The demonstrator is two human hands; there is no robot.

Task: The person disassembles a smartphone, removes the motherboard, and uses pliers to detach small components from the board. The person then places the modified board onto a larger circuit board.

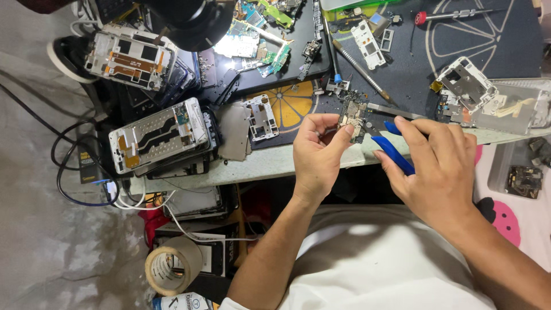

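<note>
Pinching the small circuit board [351, 117] in your left hand [317, 154], you lift it just above the tabletop [275, 162] edge so its side is reachable. Your right hand [437, 166] fingers grip the blue pry tool [392, 154], tip angled toward it. Farther off, stripped phone frames [158, 136] and a screwdriver [450, 15] lie ready.

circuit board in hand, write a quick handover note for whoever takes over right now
Left hand: pinches a small circuit board at the bench edge.
Right hand: holds a blue plastic pry tool, tip close to the board.
Nearby: tweezers on the dark mat, phone frames stacked at left, tape roll lower left.
Done: board is out of its phone.
Left: cannot tell what is still to be pried.
</note>
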